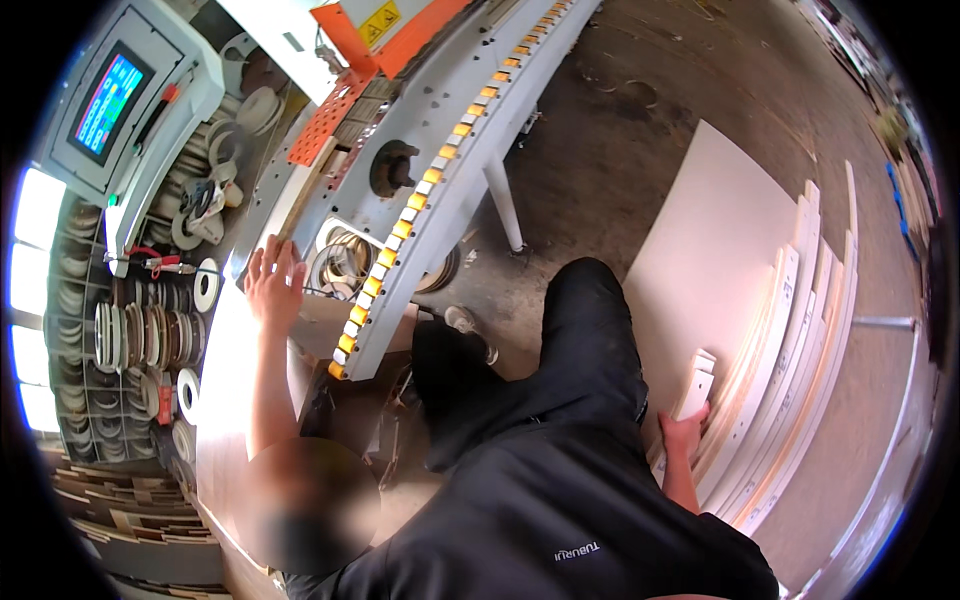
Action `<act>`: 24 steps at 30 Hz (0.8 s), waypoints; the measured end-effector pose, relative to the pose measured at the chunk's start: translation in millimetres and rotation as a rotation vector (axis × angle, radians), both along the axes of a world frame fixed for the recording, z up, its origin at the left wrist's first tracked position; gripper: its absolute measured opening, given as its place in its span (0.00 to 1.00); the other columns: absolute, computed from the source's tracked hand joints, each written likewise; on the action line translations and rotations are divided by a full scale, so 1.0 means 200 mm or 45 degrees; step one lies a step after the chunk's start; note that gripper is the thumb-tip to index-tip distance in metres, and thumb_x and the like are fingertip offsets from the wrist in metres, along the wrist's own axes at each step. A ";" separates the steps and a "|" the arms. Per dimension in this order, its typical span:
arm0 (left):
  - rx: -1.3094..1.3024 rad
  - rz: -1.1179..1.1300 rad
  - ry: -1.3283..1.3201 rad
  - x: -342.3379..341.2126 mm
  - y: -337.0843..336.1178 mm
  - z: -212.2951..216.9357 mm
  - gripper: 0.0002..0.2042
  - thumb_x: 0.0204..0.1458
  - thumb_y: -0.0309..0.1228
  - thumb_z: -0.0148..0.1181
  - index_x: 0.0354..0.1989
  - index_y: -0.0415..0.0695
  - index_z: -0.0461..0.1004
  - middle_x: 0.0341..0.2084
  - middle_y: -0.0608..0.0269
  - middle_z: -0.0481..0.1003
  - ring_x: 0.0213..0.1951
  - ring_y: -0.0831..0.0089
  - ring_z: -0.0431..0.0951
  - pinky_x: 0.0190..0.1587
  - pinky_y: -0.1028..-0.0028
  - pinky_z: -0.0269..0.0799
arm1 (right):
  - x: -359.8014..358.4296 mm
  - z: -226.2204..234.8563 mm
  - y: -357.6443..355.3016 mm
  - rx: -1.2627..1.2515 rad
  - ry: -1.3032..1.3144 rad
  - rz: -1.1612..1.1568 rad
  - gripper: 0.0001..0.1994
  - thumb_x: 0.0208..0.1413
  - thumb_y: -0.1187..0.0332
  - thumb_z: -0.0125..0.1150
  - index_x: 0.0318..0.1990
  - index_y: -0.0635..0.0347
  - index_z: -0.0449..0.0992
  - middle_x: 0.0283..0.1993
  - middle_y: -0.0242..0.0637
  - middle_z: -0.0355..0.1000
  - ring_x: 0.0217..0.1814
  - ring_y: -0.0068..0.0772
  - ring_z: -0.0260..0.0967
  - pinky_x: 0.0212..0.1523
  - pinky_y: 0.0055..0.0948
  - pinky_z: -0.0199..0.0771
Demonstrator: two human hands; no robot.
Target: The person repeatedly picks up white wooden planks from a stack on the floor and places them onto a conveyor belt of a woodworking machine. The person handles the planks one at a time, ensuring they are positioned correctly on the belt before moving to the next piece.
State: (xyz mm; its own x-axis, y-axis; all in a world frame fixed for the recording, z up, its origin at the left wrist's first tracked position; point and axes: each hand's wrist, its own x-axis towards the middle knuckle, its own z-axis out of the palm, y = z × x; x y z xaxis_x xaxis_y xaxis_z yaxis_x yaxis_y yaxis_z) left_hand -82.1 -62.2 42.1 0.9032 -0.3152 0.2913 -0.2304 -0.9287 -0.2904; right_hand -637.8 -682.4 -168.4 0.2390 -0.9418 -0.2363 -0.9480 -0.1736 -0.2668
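Our right hand (684, 432) holds a small white board (695, 388), fingers wrapped round its lower end. It looks stiff and light, best gripped by its edges. Our left hand (272, 282) rests fingers spread on the machine surface (330, 210).

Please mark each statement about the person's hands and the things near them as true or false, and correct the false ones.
1. The left hand lies flat with spread fingers on the pale machine table. True.
2. The right hand holds a coil of edge tape. False: it grips a small white board piece.
3. White panels are stacked beside the right hand. True.
4. The row of yellow rollers lies to the right of the white panels. False: it runs along the machine, nearer the left hand.
5. The control screen is dark. False: it is lit in colours.
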 end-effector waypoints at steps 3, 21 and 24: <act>-0.002 0.103 0.045 -0.04 -0.02 -0.03 0.34 0.72 0.54 0.58 0.81 0.51 0.66 0.84 0.66 0.61 0.80 0.50 0.62 0.79 0.50 0.60 | 0.13 0.05 -0.09 0.038 0.073 0.005 0.57 0.45 0.55 0.84 0.80 0.52 0.52 0.72 0.56 0.72 0.70 0.65 0.75 0.68 0.58 0.76; -0.021 0.135 0.051 0.54 -0.86 0.01 0.44 0.68 0.63 0.57 0.77 0.34 0.65 0.75 0.45 0.69 0.76 0.43 0.65 0.78 0.55 0.63 | 1.17 0.12 -0.61 -0.009 0.042 0.182 0.48 0.49 0.57 0.77 0.77 0.51 0.56 0.72 0.49 0.74 0.67 0.57 0.80 0.64 0.56 0.82; 0.049 0.108 -0.051 0.71 -0.89 -0.09 0.45 0.70 0.64 0.54 0.78 0.32 0.64 0.76 0.44 0.69 0.78 0.46 0.65 0.79 0.55 0.62 | 1.22 0.10 -0.64 -0.014 0.003 0.225 0.47 0.50 0.56 0.77 0.76 0.50 0.57 0.71 0.48 0.75 0.67 0.57 0.80 0.63 0.56 0.83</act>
State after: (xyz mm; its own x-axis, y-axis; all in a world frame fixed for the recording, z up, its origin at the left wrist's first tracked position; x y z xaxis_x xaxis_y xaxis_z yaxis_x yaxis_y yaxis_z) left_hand 60.8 -241.0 24.3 0.9150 -0.2497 0.3170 -0.1389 -0.9325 -0.3335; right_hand -393.7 -809.9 -149.3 0.4005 -0.8877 -0.2270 -0.9031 -0.3404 -0.2619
